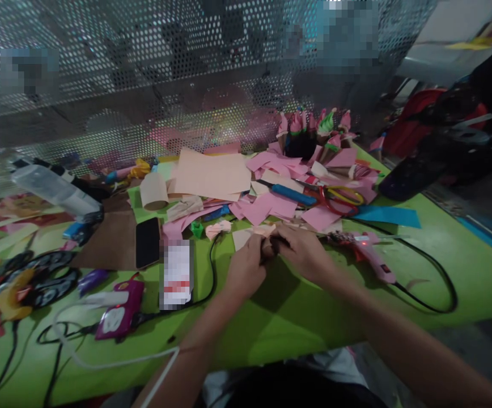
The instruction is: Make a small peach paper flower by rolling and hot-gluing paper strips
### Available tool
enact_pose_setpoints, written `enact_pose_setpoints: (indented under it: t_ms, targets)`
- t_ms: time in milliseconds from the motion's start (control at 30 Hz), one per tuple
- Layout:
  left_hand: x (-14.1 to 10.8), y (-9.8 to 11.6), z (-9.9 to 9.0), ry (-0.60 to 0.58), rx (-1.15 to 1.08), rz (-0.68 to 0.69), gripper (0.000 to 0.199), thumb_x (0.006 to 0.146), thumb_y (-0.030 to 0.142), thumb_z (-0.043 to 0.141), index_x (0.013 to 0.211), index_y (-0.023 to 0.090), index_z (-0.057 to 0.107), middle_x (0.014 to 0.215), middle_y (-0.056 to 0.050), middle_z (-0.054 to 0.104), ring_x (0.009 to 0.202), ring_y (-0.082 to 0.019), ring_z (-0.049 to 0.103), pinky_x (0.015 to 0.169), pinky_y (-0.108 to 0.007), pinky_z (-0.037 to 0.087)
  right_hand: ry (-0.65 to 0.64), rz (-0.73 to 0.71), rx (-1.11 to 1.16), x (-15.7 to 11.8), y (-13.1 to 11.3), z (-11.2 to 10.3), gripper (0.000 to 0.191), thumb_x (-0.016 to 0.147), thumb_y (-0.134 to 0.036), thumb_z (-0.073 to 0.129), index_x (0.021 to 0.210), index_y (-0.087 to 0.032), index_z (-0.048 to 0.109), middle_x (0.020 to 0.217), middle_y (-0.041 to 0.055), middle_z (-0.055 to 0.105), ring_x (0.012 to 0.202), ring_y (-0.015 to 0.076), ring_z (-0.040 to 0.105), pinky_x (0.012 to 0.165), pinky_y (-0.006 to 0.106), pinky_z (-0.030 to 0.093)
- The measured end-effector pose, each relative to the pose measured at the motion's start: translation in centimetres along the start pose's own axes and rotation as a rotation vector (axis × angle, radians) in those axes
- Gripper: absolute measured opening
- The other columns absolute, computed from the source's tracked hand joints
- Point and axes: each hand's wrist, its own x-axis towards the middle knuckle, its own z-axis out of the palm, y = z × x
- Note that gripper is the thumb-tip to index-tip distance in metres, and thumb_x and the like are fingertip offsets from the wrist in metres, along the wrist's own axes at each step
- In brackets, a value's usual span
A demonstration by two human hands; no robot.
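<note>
Both the left hand and right hand pinched a small brown piece above the green table.

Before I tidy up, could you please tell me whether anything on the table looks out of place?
Perhaps the pink glue gun: it lies, red light lit, near the right hand and loose paper scraps, which seems risky.

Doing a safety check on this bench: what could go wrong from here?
The pink glue gun shows a red light; if hot, its nozzle could burn the nearby right hand.

The white cable crosses the left forearm and might snag.

Loose pink paper near the gun could catch stray glue.
</note>
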Motion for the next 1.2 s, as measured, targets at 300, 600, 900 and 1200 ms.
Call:
enact_pose_setpoints:
  t_ms: [300, 600, 900, 1200]
  targets:
    - [-0.01, -0.13, 0.14, 0.059, -0.052, -0.022, 0.026, 0.081, 0.016, 0.056, 0.105, 0.023, 0.048, 0.100, -0.005, 0.069, 0.087, -0.023, 0.065, 0.069, -0.030, 0.045, -0.060, 0.073, 0.077, 0.14, -0.07, -0.24, 0.016, 0.091, -0.017, 0.045, 0.077, -0.020, 0.053, 0.077, 0.0039, 0.062, 0.071, 0.0180, 0.054, 0.065, 0.028, 0.036]
    - [0.17, -0.19, -0.17, 0.085, -0.088, -0.064, 0.024, 0.082, 0.017, 0.054, 0.104, 0.023, 0.048, 0.096, -0.004, 0.069, 0.083, -0.022, 0.066, 0.065, -0.029, 0.043, 0.000, 0.025, 0.195, 0.47, -0.01, -0.50, 0.015, 0.092, -0.017, 0.049, 0.086, -0.019, 0.063, 0.084, 0.0046, 0.069, 0.077, 0.0186, 0.060, 0.069, 0.028, 0.040]
    - [-0.06, -0.18, 0.00, 0.051, 0.001, 0.012, 0.034, 0.077, 0.011, 0.053, 0.109, 0.021, 0.048, 0.104, -0.008, 0.067, 0.093, -0.024, 0.065, 0.074, -0.032, 0.047, 0.127, 0.040, 0.088, 0.33, 0.11, 0.13, 0.010, 0.081, -0.011, 0.058, 0.077, -0.020, 0.058, 0.075, 0.0023, 0.065, 0.071, 0.0181, 0.056, 0.065, 0.027, 0.037]
    - [-0.03, 0.02, 0.12, 0.098, -0.062, -0.022, 0.025, 0.080, 0.014, 0.055, 0.103, 0.023, 0.048, 0.099, -0.006, 0.068, 0.087, -0.022, 0.064, 0.070, -0.030, 0.045, 0.126, 0.063, 0.134, 0.19, -0.21, 0.06, 0.013, 0.081, -0.010, 0.053, 0.078, -0.020, 0.060, 0.075, 0.0020, 0.066, 0.070, 0.0178, 0.057, 0.065, 0.027, 0.038]
